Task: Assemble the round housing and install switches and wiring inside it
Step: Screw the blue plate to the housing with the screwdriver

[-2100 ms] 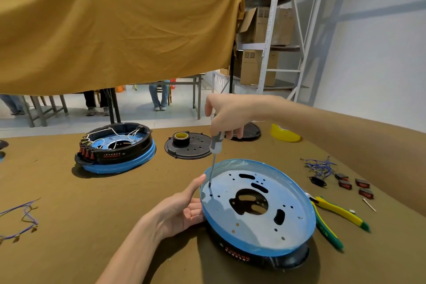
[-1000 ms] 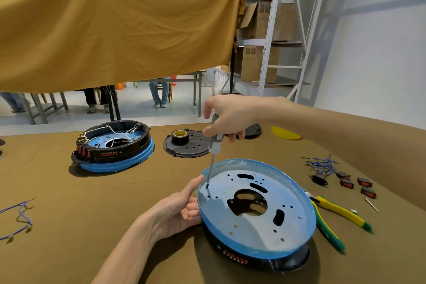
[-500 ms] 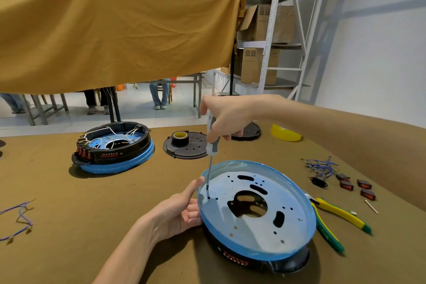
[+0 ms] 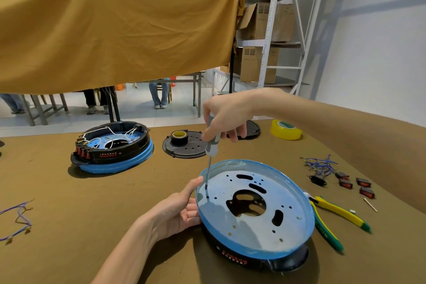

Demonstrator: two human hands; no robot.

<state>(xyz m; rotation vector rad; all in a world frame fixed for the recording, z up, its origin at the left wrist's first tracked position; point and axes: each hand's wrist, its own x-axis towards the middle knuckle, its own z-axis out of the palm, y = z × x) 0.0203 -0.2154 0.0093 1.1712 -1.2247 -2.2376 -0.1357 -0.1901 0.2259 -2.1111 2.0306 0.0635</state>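
Screwdriver [image 4: 211, 145] gripped in right hand [image 4: 227, 120], fingers curled round the grey handle, shaft near upright, tip set at a small hole by the left rim of the blue-filmed metal plate [image 4: 254, 206]. Compared with half a second ago: right hand shifted slightly on the handle, tip unchanged at the same hole (consistent with turning a screw, though no screw head discernible). Judged: fastening of plate to housing under way, not finished; switches and wiring not yet begun on this unit.

Left hand [image 4: 178, 211] spread, palm up, fingers pressed to the plate's left edge, thumb raised beside the shaft, steadying the work.

Round housing [image 4: 265, 260] at near centre-right of tabletop [image 4: 69, 214]: black body with red lettering, capped by the perforated plate with large central cut-out and several slots.

Finished reference unit [image 4: 113, 147] far left, red switches and white wires fitted. Loose red switches [image 4: 355, 183] and blue wires [image 4: 319, 165] far right, untouched. Yellow-green pliers [image 4: 334, 217] just right of the housing. Black perforated cover [image 4: 184, 145] with tape roll beyond.
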